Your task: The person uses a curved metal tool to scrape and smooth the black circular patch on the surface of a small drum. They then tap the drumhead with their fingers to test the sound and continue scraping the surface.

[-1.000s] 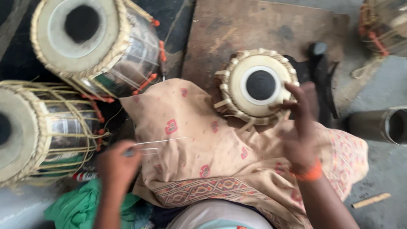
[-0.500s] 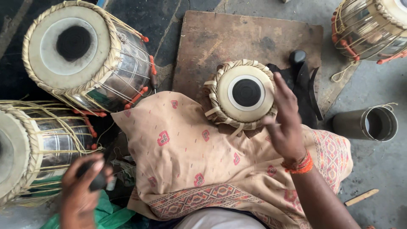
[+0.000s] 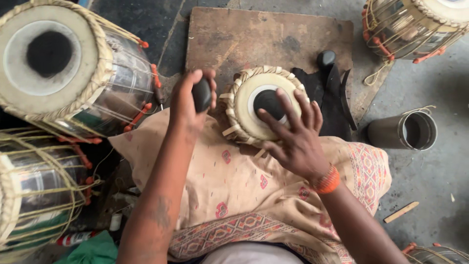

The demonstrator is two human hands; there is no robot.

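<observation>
A small drum with a cream skin and a black centre spot rests at the edge of a peach patterned cloth over my lap. My right hand lies on it, fingers spread, fingertips on the black spot. An orange band circles that wrist. My left hand is raised just left of the drum and grips a smooth black stone.
A wooden board lies under the drum. Two large metal drums stand at the left, another at top right. A metal cylinder lies at the right, and black pieces sit beside the small drum.
My left hand rose from the lower left with the black stone to beside the small drum. My right hand shifted from the drum's right rim onto its skin.
</observation>
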